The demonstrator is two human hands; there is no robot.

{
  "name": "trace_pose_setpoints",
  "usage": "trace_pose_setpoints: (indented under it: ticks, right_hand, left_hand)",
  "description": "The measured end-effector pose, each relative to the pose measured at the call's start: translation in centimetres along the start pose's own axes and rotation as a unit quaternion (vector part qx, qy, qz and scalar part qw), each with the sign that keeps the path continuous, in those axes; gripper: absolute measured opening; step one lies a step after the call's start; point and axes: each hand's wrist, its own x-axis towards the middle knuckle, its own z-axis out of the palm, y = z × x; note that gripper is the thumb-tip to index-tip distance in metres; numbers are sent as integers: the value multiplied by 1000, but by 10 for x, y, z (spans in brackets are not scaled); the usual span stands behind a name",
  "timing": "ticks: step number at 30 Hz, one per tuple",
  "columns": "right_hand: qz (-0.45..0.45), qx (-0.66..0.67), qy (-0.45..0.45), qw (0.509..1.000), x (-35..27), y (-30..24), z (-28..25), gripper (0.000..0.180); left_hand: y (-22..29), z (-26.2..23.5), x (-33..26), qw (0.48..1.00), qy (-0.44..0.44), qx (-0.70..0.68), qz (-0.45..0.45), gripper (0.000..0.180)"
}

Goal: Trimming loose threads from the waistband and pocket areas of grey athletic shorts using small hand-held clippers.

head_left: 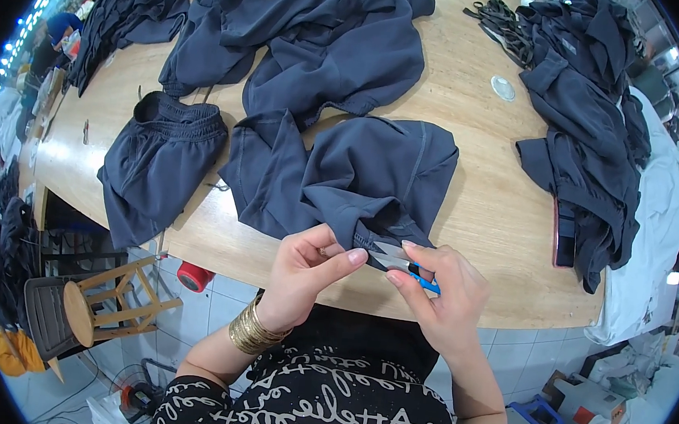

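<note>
Over the table's near edge, my left hand point(310, 270) is closed, pinching a seam of a dark navy garment point(368, 162) between thumb and fingers. My right hand point(446, 290) grips blue-handled thread snips point(425, 282) just to the right. Their metal blades point left and lie against the pinched seam; the exact cutting point is too small to make out. Most of the garment is spread crumpled on the wooden table point(494, 250) beyond my hands. Left of it lie dark shorts point(158, 164) with a gathered elastic waistband.
A larger heap of dark garments point(337, 50) covers the far middle. More dark clothes point(588, 145) hang along the right side, beside a phone point(565, 236) and white cloth point(649, 223). A small clear disc point(503, 88) lies far right. A wooden stool point(84, 313) stands lower left.
</note>
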Motion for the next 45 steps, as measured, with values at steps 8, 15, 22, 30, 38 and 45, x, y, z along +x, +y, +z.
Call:
trace_pose_setpoints:
  ticks: [8, 15, 22, 30, 38, 45]
  right_hand:
    - [-11, -2, -11, 1000, 2, -1, -2, 30]
    - [13, 24, -3, 1000, 0, -2, 0, 29]
    - [12, 30, 5, 999, 1, -2, 0, 27]
    - [110, 92, 18, 989, 1, 2, -3, 27]
    - [225, 122, 94, 962, -6, 39, -31, 17]
    - [231, 110, -12, 967, -10, 49, -1, 19]
  left_hand:
    - [-2, 0, 0, 1000, -9, 6, 19, 13]
    - [-2, 4, -1, 999, -5, 34, 40, 7]
    - [-1, 5, -2, 998, -34, 16, 56, 18]
    - [-8, -2, 0, 997, -33, -46, 53, 24]
    - [-12, -48, -12, 999, 20, 18, -24, 28]
    - [-20, -70, -22, 991, 77, 58, -97, 28]
